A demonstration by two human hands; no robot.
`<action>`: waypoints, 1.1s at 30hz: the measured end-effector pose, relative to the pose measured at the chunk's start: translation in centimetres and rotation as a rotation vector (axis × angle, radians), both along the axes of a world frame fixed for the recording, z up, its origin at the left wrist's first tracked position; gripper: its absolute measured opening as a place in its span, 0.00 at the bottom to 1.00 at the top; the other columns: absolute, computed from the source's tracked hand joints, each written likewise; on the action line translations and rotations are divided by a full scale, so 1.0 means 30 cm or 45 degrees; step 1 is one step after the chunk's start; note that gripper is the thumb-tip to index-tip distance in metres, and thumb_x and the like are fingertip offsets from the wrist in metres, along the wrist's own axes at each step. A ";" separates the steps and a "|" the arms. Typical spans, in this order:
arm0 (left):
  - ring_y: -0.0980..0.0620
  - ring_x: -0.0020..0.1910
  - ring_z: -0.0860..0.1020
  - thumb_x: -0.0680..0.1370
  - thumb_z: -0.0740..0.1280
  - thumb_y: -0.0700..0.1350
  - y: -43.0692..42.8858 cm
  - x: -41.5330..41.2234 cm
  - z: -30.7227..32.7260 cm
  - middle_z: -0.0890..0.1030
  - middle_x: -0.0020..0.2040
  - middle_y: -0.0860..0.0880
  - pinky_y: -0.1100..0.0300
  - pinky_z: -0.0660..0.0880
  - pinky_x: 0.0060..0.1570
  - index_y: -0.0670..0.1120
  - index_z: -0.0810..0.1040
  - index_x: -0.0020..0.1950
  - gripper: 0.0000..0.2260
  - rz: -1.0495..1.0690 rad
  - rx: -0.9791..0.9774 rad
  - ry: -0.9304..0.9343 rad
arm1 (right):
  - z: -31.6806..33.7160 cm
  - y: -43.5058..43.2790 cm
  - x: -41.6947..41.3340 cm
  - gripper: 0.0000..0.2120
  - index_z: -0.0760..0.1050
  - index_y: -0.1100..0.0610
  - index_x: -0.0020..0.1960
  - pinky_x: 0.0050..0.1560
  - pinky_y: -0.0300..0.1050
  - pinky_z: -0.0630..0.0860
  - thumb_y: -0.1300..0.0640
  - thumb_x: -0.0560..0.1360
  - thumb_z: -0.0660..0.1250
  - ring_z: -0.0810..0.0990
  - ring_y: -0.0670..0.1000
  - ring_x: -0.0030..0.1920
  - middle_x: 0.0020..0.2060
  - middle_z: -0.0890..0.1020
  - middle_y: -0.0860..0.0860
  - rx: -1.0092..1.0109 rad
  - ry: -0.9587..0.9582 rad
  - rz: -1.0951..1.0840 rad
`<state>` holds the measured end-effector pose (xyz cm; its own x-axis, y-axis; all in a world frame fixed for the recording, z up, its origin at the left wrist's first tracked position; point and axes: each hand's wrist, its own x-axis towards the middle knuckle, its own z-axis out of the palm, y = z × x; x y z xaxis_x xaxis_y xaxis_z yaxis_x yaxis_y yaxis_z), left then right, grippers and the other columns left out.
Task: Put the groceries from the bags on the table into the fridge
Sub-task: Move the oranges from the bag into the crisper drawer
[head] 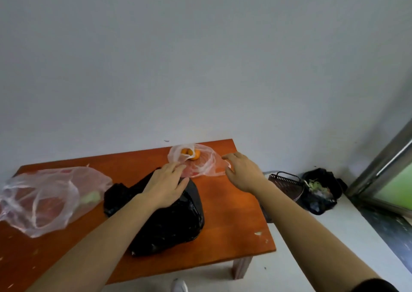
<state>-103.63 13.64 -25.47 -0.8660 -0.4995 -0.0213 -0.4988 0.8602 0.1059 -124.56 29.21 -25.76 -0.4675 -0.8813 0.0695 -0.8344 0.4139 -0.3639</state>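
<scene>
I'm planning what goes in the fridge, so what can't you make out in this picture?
- Black bag: opaque plastic hides its contents, head view.
- Left clear bag: red and green items blurred, cut by the left edge.
- Small clear bag: left hand covers its near corner.
- Fridge: outside the head view.

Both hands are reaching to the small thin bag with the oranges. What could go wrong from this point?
1. The oranges seem to sit at the open mouth of the small clear bag, near the far edge of the table; lifting the near end could let them roll out.
2. The left hand and right hand are at opposite sides of the bag; pulling apart may tear the thin film.
</scene>
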 end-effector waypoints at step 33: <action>0.39 0.75 0.63 0.71 0.72 0.63 -1.118 -0.706 -0.772 0.64 0.77 0.44 0.46 0.68 0.68 0.51 0.55 0.80 0.44 -0.065 0.361 -0.258 | -0.754 -1.131 -0.371 0.45 0.58 0.52 0.79 0.72 0.60 0.66 0.38 0.70 0.72 0.67 0.58 0.74 0.75 0.68 0.53 0.417 -0.279 -0.190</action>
<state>-124.80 -19.91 -48.63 -0.8539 -0.4051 -0.3268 -0.4911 0.8351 0.2479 -135.70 -4.71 -48.38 -0.5641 -0.7619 -0.3182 -0.6741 0.6476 -0.3553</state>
